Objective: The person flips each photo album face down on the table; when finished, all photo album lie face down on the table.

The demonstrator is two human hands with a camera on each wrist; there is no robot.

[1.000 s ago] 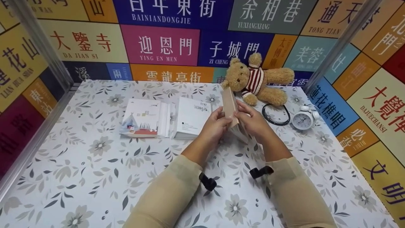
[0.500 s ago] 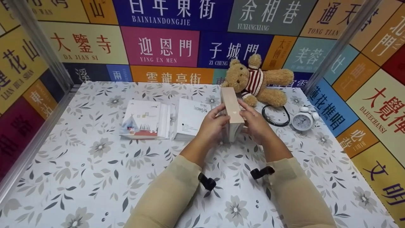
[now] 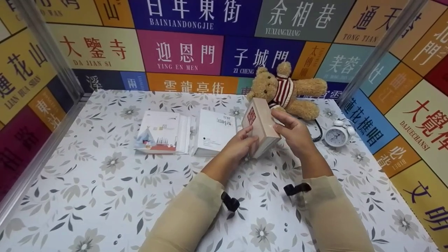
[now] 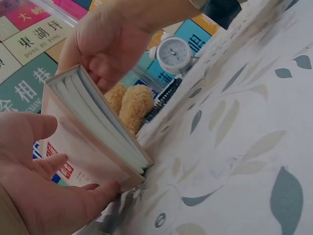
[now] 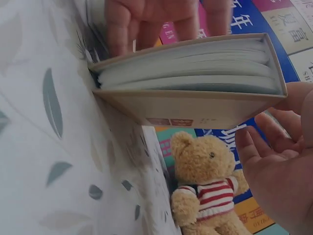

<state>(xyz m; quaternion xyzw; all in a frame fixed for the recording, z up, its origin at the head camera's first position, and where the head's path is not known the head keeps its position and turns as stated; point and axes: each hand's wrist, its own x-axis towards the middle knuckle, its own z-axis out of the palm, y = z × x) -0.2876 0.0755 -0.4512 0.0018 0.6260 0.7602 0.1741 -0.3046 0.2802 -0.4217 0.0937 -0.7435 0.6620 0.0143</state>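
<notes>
A thick hardcover book [image 3: 267,120] with a beige cover and red lettering leans at a tilt, its spine facing upward and its lower edge at the tabletop. My left hand [image 3: 238,145] touches the lettered cover with extended fingers; in the left wrist view its fingertips [image 4: 110,188] lie on that one side. At the spine, my right hand [image 3: 295,134] touches with the thumb. Its other fingers [image 5: 249,142] are loosely bent and stand off the opposite cover in the right wrist view. Page edges [image 4: 98,117] show between the covers.
Left of the hands are a white book [image 3: 215,129] and a book with a tent picture [image 3: 157,133], with more white volumes beside it. Behind stands a teddy bear [image 3: 283,89]. A black toothed headband [image 3: 319,131] and a white alarm clock [image 3: 337,134] sit right.
The book has turned so its red-lettered cover shows to the left. My right hand has shifted right and up along the spine, its fingers loosening from the far cover.
</notes>
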